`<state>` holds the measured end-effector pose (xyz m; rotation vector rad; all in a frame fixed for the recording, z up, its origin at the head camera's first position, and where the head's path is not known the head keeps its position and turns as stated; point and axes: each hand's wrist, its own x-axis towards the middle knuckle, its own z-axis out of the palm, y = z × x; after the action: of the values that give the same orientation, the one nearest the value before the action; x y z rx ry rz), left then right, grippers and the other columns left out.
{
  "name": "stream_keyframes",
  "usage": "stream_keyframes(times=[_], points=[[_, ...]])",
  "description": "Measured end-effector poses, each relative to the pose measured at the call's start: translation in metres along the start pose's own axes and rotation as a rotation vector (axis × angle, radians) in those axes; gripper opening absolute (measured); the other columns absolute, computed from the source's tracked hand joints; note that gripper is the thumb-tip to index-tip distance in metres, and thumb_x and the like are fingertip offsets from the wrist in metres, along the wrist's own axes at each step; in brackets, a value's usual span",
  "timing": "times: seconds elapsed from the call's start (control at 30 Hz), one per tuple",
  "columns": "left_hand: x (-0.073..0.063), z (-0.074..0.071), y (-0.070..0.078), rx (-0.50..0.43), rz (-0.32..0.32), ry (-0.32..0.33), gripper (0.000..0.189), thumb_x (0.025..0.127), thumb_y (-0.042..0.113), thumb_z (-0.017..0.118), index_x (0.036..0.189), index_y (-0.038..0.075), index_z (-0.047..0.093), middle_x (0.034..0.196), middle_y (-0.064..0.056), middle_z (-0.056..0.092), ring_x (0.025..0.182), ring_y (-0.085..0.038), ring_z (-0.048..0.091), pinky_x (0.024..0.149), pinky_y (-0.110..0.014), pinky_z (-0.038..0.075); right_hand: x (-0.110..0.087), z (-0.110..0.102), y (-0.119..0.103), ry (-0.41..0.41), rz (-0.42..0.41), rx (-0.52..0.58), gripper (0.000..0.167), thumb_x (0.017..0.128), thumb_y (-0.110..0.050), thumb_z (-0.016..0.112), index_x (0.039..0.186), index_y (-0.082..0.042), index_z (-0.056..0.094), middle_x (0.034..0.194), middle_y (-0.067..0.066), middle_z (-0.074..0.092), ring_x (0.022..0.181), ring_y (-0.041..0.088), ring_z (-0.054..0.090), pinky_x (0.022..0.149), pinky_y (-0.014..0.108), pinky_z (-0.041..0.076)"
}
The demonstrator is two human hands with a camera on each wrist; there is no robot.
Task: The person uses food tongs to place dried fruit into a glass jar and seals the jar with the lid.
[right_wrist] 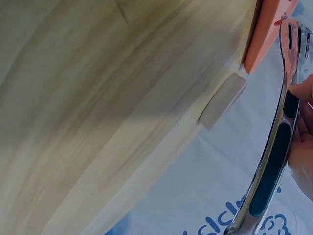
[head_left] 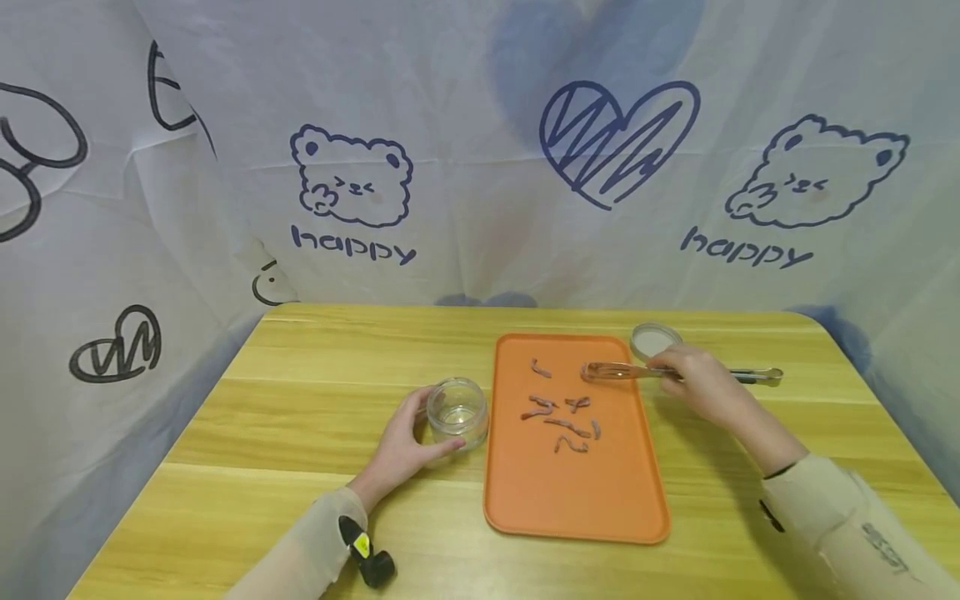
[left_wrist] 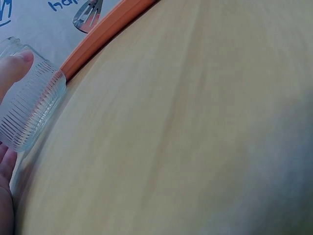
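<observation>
Maybe some dropped strips
Left hand grips the jar; right hand holds the tongs, where too light a squeeze could let strips slip.

Soft light brightens the tabletop, while a dark blur clouds the left wrist view's lower right.

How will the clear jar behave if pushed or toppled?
The clear jar is probably rigid: its transparent wall looks like glass or hard plastic. Standing upright and squat, it would likely slide under a gentle low push rather than tip. Its round body would probably roll if toppled.
</observation>
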<state>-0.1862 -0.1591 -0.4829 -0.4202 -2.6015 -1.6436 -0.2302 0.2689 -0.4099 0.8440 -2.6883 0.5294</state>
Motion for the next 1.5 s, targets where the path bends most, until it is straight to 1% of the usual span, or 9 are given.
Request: stream_keyframes(times=[0.3,0.47,0.6,0.73,0.83,1.03,1.23,1.4,1.5], points=[[0.0,0.0,-0.002,-0.006,0.02,0.006,0.084,0.07,0.034,0.086,0.139,0.014,0.042,0.132,-0.005,0.049,0.122,-0.022,0.048,0.107,-0.04,0.036,0.002,-0.01,-0.008,-0.019,0.073,-0.001,0.02,0.08,0.007,0.066,0.1,0.005,0.068,0.095,0.019,0.067,0.087,0.036,0.063,0.075,0.049,0.054],[0.0,0.001,-0.004,-0.003,0.021,0.007,0.084,0.07,0.034,0.086,0.139,0.014,0.042,0.132,-0.005,0.049,0.122,-0.022,0.048,0.107,-0.04,0.036,0.005,-0.014,-0.016,-0.013,0.076,0.016,0.023,0.082,0.005,0.067,0.105,0.005,0.067,0.101,0.02,0.066,0.092,0.037,0.062,0.078,0.05,0.053],[0.0,0.001,-0.004,-0.003,0.022,0.006,0.084,0.07,0.034,0.086,0.139,0.014,0.042,0.132,-0.004,0.048,0.122,-0.023,0.048,0.107,-0.04,0.036,0.012,-0.013,-0.026,0.039,0.031,0.018,0.02,0.081,0.006,0.068,0.101,0.003,0.068,0.099,0.017,0.067,0.093,0.035,0.062,0.081,0.049,0.053],[0.0,0.001,-0.004,-0.005,0.028,0.007,0.084,0.07,0.034,0.086,0.139,0.013,0.042,0.132,-0.005,0.049,0.122,-0.023,0.048,0.107,-0.041,0.036,0.023,-0.01,-0.04,0.096,-0.038,0.015,0.018,0.078,0.008,0.068,0.093,-0.001,0.069,0.089,0.009,0.065,0.085,0.027,0.06,0.076,0.043,0.054],[0.0,0.001,-0.003,-0.004,0.029,0.008,0.084,0.07,0.034,0.086,0.139,0.013,0.042,0.132,-0.005,0.049,0.122,-0.023,0.048,0.107,-0.041,0.036,0.031,-0.009,-0.056,0.118,-0.074,0.023,0.019,0.078,0.009,0.068,0.094,-0.002,0.07,0.086,0.007,0.066,0.081,0.025,0.059,0.075,0.042,0.051],[0.0,0.001,-0.003,-0.004,0.019,0.004,0.084,0.07,0.034,0.086,0.139,0.014,0.042,0.133,-0.005,0.048,0.122,-0.023,0.048,0.108,-0.041,0.035,0.045,-0.006,-0.09,0.09,-0.123,0.104,0.021,0.082,0.008,0.065,0.1,-0.001,0.069,0.092,0.009,0.066,0.082,0.023,0.06,0.066,0.035,0.053],[0.0,0.0,-0.004,0.0,0.008,0.001,0.086,0.07,0.035,0.086,0.14,0.014,0.041,0.134,-0.004,0.048,0.123,-0.022,0.047,0.108,-0.04,0.035,0.059,0.008,-0.115,0.08,-0.237,0.096,0.02,0.083,0.004,0.068,0.1,-0.005,0.07,0.09,0.004,0.064,0.079,0.017,0.056,0.063,0.029,0.049],[0.0,0.001,-0.004,-0.004,0.012,-0.001,0.085,0.071,0.035,0.085,0.14,0.014,0.041,0.134,-0.005,0.048,0.123,-0.022,0.047,0.108,-0.04,0.035,0.062,0.016,-0.128,0.038,-0.266,0.11,0.018,0.083,0.002,0.07,0.1,-0.004,0.069,0.097,0.007,0.064,0.087,0.021,0.059,0.067,0.03,0.052],[0.0,0.001,-0.005,-0.006,0.02,-0.002,0.084,0.071,0.034,0.085,0.139,0.014,0.042,0.134,-0.005,0.048,0.124,-0.022,0.047,0.108,-0.04,0.034,0.062,0.02,-0.131,0.026,-0.275,0.104,0.016,0.083,-0.001,0.072,0.098,-0.005,0.069,0.096,0.007,0.064,0.089,0.022,0.059,0.069,0.03,0.053]])
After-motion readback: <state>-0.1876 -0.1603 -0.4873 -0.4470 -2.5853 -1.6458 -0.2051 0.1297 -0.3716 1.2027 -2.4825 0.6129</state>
